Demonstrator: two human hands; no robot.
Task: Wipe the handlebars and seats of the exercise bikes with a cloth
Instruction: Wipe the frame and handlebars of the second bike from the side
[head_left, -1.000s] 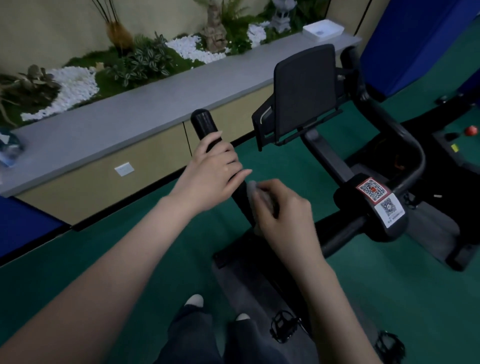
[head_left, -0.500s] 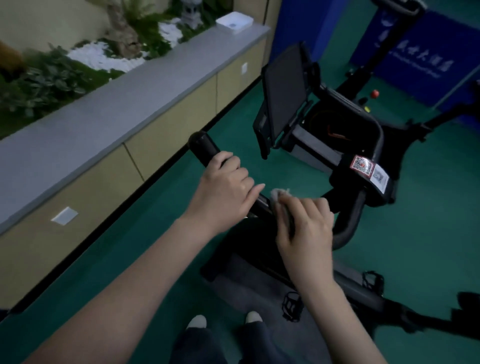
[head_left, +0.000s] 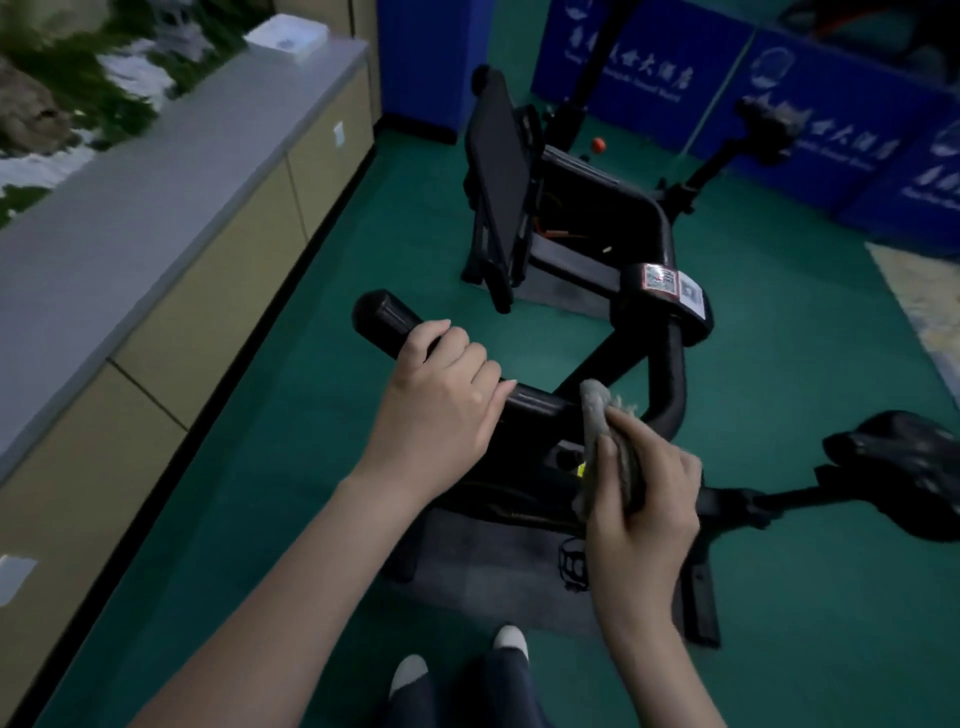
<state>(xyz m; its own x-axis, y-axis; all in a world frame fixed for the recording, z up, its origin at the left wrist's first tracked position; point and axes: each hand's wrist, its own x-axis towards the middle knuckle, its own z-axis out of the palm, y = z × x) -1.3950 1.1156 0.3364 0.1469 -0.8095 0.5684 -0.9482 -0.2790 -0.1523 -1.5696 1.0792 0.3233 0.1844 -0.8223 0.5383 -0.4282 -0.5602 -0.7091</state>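
Cloth (head_left: 605, 431) bunched in right hand (head_left: 641, 499), fingers curled round it, pressed on handlebar (head_left: 535, 405). Bar's long axis runs up-left toward its end cap; left hand (head_left: 441, 400) wraps it there. Seat (head_left: 898, 462) lies right, nearer right hand.

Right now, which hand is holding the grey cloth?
The right hand grips the crumpled grey cloth. The left hand only holds the black handlebar.
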